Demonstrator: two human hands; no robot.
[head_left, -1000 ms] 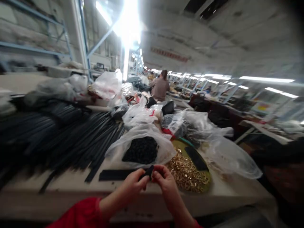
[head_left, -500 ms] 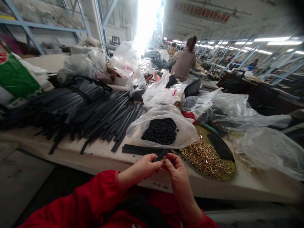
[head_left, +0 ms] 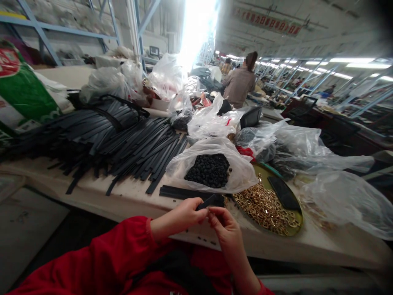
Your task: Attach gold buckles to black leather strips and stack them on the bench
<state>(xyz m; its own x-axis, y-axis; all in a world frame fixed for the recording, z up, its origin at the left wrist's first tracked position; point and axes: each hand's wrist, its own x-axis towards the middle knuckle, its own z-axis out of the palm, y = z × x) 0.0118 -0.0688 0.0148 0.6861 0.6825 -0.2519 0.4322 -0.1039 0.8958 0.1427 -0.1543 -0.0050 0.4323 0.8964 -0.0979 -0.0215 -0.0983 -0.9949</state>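
Note:
My left hand [head_left: 186, 213] pinches the near end of a short black strap piece [head_left: 211, 200] above the table's front edge. My right hand [head_left: 221, 221] meets it, fingers pinched at the same end; whether a small part sits in them is hidden. Just beyond lie two flat black straps [head_left: 181, 192]. A round tray [head_left: 285, 232] heaped with gold metal rings [head_left: 264, 207] sits right of my hands, a black piece [head_left: 284, 193] lying on it. An open plastic bag of small black parts [head_left: 210, 170] lies behind the straps.
A big pile of long black straps [head_left: 123, 143] covers the left of the white table [head_left: 129, 200]. Clear plastic bags [head_left: 307, 143] crowd the right and back. A green and white sack [head_left: 21, 94] stands far left. A person in brown [head_left: 239, 84] stands beyond.
The view has dropped from the ceiling toward the table and settled. My hands stay together on the black strap piece, shifting only slightly.

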